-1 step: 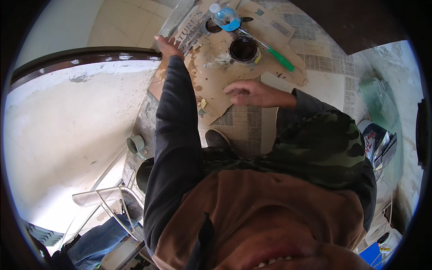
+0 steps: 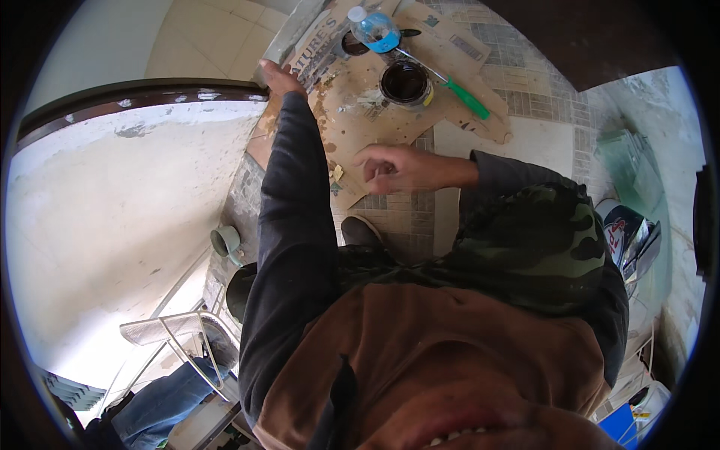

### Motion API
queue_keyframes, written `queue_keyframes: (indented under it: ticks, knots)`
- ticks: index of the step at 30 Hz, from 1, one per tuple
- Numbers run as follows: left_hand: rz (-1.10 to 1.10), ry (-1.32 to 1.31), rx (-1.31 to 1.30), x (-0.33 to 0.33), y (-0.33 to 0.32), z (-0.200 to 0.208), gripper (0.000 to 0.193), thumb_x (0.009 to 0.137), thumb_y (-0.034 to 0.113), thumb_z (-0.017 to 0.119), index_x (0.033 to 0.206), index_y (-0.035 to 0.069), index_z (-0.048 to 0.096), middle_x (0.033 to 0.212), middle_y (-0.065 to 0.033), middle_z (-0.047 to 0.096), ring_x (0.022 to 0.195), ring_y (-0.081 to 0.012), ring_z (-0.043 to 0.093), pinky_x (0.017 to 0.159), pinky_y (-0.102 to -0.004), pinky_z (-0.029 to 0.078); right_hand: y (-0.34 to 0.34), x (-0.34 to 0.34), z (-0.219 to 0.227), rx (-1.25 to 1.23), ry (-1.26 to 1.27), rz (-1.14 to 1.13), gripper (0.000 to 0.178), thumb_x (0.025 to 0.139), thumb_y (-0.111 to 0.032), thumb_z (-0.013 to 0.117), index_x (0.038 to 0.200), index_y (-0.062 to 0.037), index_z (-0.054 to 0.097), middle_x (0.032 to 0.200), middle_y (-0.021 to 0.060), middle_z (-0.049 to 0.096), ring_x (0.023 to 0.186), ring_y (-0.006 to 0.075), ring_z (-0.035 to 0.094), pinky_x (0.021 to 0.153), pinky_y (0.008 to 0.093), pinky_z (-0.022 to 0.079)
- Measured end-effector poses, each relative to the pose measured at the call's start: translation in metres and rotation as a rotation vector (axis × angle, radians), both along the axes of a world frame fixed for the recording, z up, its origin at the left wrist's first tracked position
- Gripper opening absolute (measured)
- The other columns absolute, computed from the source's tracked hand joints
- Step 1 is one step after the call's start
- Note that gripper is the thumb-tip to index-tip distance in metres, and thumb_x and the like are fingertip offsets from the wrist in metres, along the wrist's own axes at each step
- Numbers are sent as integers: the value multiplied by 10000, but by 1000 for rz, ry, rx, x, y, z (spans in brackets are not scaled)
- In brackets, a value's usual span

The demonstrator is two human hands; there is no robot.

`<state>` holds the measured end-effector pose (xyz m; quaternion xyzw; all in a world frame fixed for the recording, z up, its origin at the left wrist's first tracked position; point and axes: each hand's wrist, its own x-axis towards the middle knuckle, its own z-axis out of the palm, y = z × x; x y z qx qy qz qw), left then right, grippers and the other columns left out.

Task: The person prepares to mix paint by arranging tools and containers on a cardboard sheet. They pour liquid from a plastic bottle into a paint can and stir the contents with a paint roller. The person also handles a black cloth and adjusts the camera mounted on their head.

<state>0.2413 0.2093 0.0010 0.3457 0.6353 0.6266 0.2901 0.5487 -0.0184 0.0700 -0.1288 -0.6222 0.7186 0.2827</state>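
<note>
My left hand [image 2: 282,78] is stretched out at the end of a dark brown frame strip [image 2: 225,88] on top of a low white wall, its fingers laid along the edge. My right hand [image 2: 394,168] hovers over the near part of a stained cardboard sheet [image 2: 420,124]. Its fingers curl in toward the thumb; whatever they hold, if anything, is too small to name. Beyond it stands an open can of dark brown liquid [image 2: 406,81]. A green-handled screwdriver [image 2: 468,100] lies beside the can, its shaft pointing at a clear plastic bottle with a blue label [image 2: 377,33].
A dark round lid [image 2: 354,45] lies by the bottle. Glass panes [image 2: 631,169] lean at the right wall, near a dark blue bucket [image 2: 621,225]. Low at the left are a greenish mug [image 2: 225,240] and a white metal chair [image 2: 176,328]. My shoe [image 2: 361,231] stands on patterned tiles.
My right hand has shifted left and a little nearer to me, with its fingers more curled. The left hand stays in place.
</note>
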Motion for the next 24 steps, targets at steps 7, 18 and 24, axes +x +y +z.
queue_keyframes:
  ticks: [7, 18, 24]
  knots:
    - [215, 859, -93, 21, -6, -16, 583, 1027, 443, 517, 1318, -60, 564, 1207, -290, 638, 1187, -464, 577, 1029, -484, 449, 1, -58, 94, 572, 106, -58, 184, 914, -115, 741, 952, -45, 576, 793, 86, 620, 696, 257, 647, 652, 368, 510]
    - [294, -1190, -300, 1, 31, 93, 463, 1084, 385, 396, 1482, 149, 421, 1487, -172, 489, 1354, -351, 488, 1034, -448, 469, -21, -47, 101, -9, 185, 25, 276, 1015, -251, 652, 1079, 2, 562, 893, 56, 618, 764, 142, 641, 663, 280, 549]
    - [369, -1136, -44, -15, 42, 99, 445, 1035, 382, 444, 1357, 88, 530, 1310, -185, 572, 1215, -366, 556, 986, -443, 482, -36, -60, 96, -128, 130, 557, 267, 984, -202, 585, 916, 28, 701, 825, 59, 669, 788, 166, 671, 691, 317, 572]
